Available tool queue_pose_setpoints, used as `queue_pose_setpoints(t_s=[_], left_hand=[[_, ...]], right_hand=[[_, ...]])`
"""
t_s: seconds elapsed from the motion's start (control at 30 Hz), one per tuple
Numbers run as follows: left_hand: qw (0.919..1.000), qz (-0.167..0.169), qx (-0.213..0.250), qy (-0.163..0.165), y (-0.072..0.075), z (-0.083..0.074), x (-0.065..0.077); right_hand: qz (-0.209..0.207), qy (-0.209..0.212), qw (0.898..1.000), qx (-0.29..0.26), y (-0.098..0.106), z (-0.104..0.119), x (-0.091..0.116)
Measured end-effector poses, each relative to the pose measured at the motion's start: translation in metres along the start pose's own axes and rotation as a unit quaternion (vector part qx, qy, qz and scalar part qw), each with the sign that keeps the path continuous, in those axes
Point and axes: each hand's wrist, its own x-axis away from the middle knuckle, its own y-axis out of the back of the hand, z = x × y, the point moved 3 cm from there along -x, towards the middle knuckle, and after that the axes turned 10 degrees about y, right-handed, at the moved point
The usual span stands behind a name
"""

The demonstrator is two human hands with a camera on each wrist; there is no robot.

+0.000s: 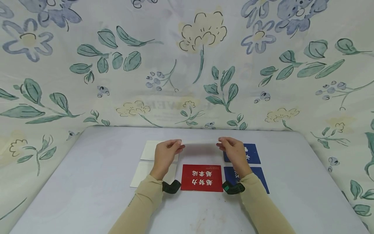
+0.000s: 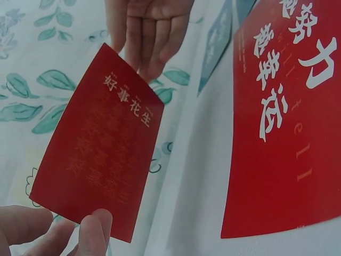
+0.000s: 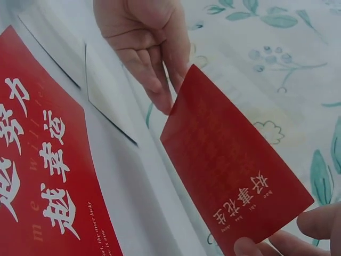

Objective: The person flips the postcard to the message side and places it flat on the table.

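Between my two hands a red card (image 2: 101, 144) is stretched out above the table, and its printed side with pale characters shows in both wrist views. From the head it appears only as a thin pale strip (image 1: 201, 142). My left hand (image 1: 166, 156) pinches one end between thumb and fingers. At the opposite end, my right hand (image 1: 236, 155) pinches the card the same way. Below the held card, a larger red card (image 1: 201, 187) with white characters lies flat on the table.
Left of the flat red card lie two white cards (image 1: 148, 152), (image 1: 139, 174), partly under my left arm. Two blue cards (image 1: 255, 153), (image 1: 259, 175) lie to the right, partly covered by my right hand and wrist. A floral cloth (image 1: 187, 71) hangs behind the white table (image 1: 96, 169).
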Motion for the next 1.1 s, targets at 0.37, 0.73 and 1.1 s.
queue_pose_setpoints(t_s=[0.37,0.73,1.1], left_hand=[[0.9999,-0.004,-0.006,-0.014,0.0,0.004,0.0],[0.9999,0.003,-0.003,-0.011,0.0,0.006,0.0],[0.9997,0.001,-0.006,-0.024,0.0,0.005,0.001]], right_hand=[[0.004,-0.022,1.0,-0.007,0.0,-0.006,-0.002],[0.008,-0.013,1.0,-0.026,0.0,-0.003,-0.001],[0.03,-0.001,0.998,-0.046,0.004,0.013,0.006]])
